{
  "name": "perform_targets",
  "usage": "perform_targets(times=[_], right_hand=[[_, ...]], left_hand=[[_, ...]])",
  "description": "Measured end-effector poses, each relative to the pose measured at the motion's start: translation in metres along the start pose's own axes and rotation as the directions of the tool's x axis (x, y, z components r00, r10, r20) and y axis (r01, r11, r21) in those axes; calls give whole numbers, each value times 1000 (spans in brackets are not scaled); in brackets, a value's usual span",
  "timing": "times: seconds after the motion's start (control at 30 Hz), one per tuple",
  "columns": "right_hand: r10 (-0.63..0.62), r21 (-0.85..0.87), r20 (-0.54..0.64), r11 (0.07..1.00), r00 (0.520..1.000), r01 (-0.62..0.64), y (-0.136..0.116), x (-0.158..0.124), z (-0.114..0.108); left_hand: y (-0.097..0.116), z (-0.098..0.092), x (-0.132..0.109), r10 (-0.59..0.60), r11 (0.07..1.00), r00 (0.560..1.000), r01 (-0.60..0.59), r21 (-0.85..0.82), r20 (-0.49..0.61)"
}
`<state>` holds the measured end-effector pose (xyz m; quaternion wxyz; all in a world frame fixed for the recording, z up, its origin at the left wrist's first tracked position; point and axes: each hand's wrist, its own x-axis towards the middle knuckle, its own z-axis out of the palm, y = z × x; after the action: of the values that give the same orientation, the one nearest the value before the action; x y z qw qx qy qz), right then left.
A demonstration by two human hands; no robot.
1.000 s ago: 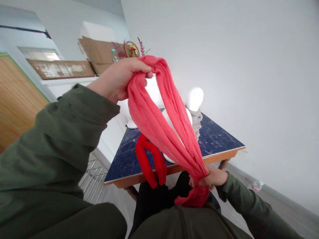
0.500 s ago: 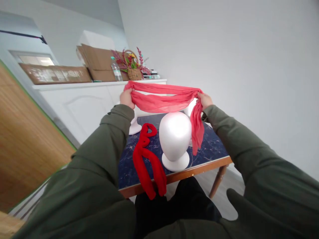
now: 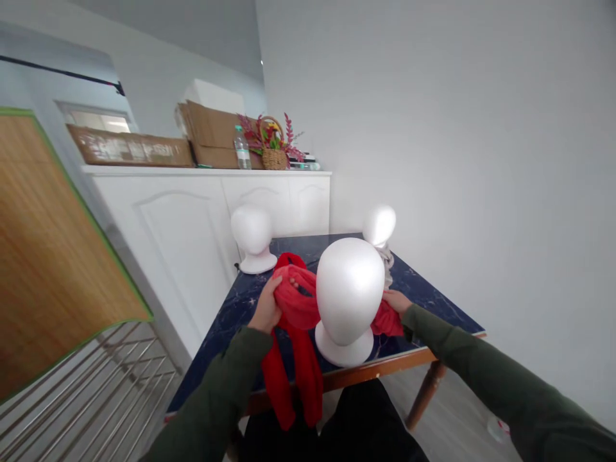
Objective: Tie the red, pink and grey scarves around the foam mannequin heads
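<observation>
A coral-pink scarf (image 3: 299, 307) runs behind the nearest white mannequin head (image 3: 350, 289), low near its neck; the head hides the scarf's middle. My left hand (image 3: 268, 306) is closed on the scarf's left part, to the left of the head. On the other side, my right hand (image 3: 396, 301) grips the scarf's right end, beside the head, its fingertips partly hidden. A darker red knitted scarf (image 3: 308, 378) lies under and beside the pink one, its two ends hanging over the front table edge.
A second mannequin head (image 3: 252, 234) stands at the table's back left. Another head (image 3: 380, 224), with a grey scarf (image 3: 386, 264) at its base, is at the back right. The blue marbled table (image 3: 423, 295) borders white cabinets (image 3: 178, 218). A metal rack (image 3: 110, 385) is at left.
Both my hands have come down with the pink scarf, from above and behind the nearest head to either side of its neck. The view has shifted, showing the back heads fully.
</observation>
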<state>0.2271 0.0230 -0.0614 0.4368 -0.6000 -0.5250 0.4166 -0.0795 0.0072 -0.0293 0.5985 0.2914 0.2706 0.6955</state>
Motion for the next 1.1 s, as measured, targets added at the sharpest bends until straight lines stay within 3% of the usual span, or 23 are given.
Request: perform_targets(times=[0.13, 0.23, 0.3, 0.43, 0.6, 0.7, 0.77, 0.9, 1.0, 1.1], right_hand=[[69, 221, 151, 970, 986, -102, 24, -39, 8], [107, 426, 211, 885, 972, -190, 29, -63, 14], [104, 476, 172, 862, 980, -175, 31, -77, 19], [-32, 342, 88, 940, 996, 0, 40, -98, 30], [-88, 47, 42, 995, 995, 86, 52, -110, 42], [-153, -93, -12, 984, 988, 152, 51, -111, 45], [-183, -98, -39, 979, 982, 179, 48, -113, 48], [-70, 255, 31, 965, 997, 60, 39, -120, 60], [18, 510, 92, 858, 996, -63, 35, -127, 72], [55, 672, 90, 733, 994, -102, 34, -135, 81]], left_hand=[[-38, -29, -58, -119, 992, 986, 113, 56, 115], [-58, -24, -83, -211, 962, 965, 177, 208, 157], [-66, -14, -91, -204, 951, 959, 146, 273, 198], [-75, -5, -90, -208, 910, 939, 83, 406, 273], [-84, -10, -85, -333, 727, 858, -30, 686, 391], [-89, -4, -88, -247, 706, 837, -191, 682, 489], [-92, 3, -91, -174, 680, 813, -309, 665, 556], [-99, 11, -96, -135, 665, 814, -348, 661, 565], [-103, 14, -100, -129, 729, 811, -313, 609, 570], [-102, 20, -105, -191, 816, 813, -180, 549, 550]])
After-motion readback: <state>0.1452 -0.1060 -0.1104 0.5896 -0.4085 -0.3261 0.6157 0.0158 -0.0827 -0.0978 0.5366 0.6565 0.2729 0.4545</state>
